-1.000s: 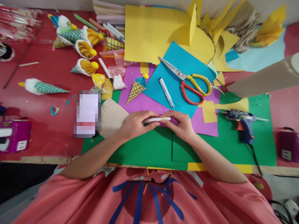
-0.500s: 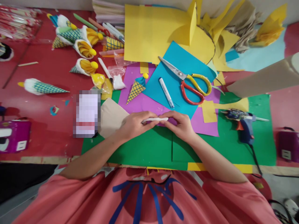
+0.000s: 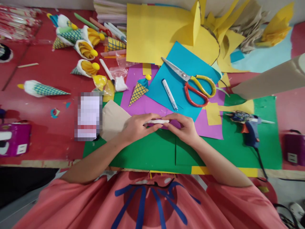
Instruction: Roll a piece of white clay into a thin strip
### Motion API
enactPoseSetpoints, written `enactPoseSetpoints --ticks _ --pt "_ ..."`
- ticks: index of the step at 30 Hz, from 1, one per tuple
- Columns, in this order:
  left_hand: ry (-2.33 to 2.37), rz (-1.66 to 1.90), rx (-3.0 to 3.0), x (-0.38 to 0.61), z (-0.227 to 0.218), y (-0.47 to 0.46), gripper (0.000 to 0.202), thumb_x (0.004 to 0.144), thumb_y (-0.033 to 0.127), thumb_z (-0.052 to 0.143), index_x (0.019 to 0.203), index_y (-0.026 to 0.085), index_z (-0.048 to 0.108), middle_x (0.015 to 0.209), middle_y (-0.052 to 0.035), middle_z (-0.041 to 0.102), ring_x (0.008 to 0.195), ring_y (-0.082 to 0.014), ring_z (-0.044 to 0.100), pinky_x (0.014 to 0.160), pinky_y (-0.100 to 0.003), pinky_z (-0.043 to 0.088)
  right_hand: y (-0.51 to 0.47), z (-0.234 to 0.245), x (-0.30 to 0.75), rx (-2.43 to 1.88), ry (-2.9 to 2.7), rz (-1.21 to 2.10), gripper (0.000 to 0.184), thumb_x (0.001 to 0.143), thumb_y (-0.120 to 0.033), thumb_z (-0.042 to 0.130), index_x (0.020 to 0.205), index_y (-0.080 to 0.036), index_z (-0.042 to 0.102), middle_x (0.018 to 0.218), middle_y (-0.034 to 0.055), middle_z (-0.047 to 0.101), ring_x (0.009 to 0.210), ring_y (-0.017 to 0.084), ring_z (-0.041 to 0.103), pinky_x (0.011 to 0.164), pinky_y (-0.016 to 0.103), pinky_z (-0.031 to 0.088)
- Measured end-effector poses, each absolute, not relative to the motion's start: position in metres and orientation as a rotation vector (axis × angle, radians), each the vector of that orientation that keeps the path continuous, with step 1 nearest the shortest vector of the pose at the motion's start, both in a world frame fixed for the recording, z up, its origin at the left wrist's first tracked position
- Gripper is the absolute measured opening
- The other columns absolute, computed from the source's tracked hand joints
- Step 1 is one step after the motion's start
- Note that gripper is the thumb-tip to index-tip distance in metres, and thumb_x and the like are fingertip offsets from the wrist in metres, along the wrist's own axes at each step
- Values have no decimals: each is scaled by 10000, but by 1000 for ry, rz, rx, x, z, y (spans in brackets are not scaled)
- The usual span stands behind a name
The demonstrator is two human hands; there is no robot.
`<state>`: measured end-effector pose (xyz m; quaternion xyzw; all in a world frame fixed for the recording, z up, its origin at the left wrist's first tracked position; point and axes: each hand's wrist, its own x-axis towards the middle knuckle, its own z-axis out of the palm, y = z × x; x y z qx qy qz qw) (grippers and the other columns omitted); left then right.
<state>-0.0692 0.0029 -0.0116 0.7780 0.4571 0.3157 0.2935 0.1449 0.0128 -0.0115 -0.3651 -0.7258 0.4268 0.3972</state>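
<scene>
Both hands have come slightly closer, so less of the white strip (image 3: 157, 121) shows between them. Left hand (image 3: 136, 128) and right hand (image 3: 185, 126) pinch its ends with their fingertips, above the green paper (image 3: 152, 149), near the purple sheet (image 3: 143, 106)

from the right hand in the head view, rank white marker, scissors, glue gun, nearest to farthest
From the right hand:
1. white marker, just beyond it on the blue paper
2. scissors, farther back and rightward
3. glue gun, far right on the green sheet
</scene>
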Motion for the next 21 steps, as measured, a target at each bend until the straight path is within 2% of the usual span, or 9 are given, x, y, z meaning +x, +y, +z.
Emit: enactPoseSetpoints --ticks 7,10,13,15,18,21 --pt "1171 862 2121 -68 -14 4 327 949 461 568 1010 200 756 831 -21 782 621 -94 669 608 -178 499 13 -12 146 -893 -1864 1102 196 951 -344 621 1041 -243 763 981 62 803 920 203 763 838 344 621" --pt "1167 845 2125 -69 -14 4 355 955 483 550 989 196 756 809 -21 778 604 -94 661 590 -181 487 13 -12 147 -928 -1860 1129 209 939 -393 637 1010 -245 766 967 55 804 896 198 765 826 331 619" --pt "1205 817 2080 -70 -13 4 377 955 504 540 1023 199 750 804 -17 778 591 -93 649 558 -179 461 13 -12 147 -935 -1813 1175 350 899 -478 670 1144 -232 711 929 46 789 795 171 754 762 293 614" --pt "1238 801 2056 -70 -12 4 365 952 498 549 1040 204 747 820 -12 781 598 -90 650 555 -175 453 12 -12 147 -937 -1752 1175 385 906 -473 663 1190 -213 672 878 36 772 743 152 738 707 265 603" --pt "1231 816 2065 -70 -11 4 339 949 475 564 1036 202 746 831 -6 784 586 -80 643 546 -167 445 12 -11 146 -969 -1730 1126 216 942 -383 634 1043 -205 704 897 49 774 811 157 744 740 265 598" --pt "1224 837 2072 -68 -11 3 334 948 470 568 1021 196 745 823 -7 783 578 -76 641 543 -165 448 12 -11 146 -985 -1778 1121 185 945 -369 632 948 -209 725 921 55 786 856 171 752 786 285 602"
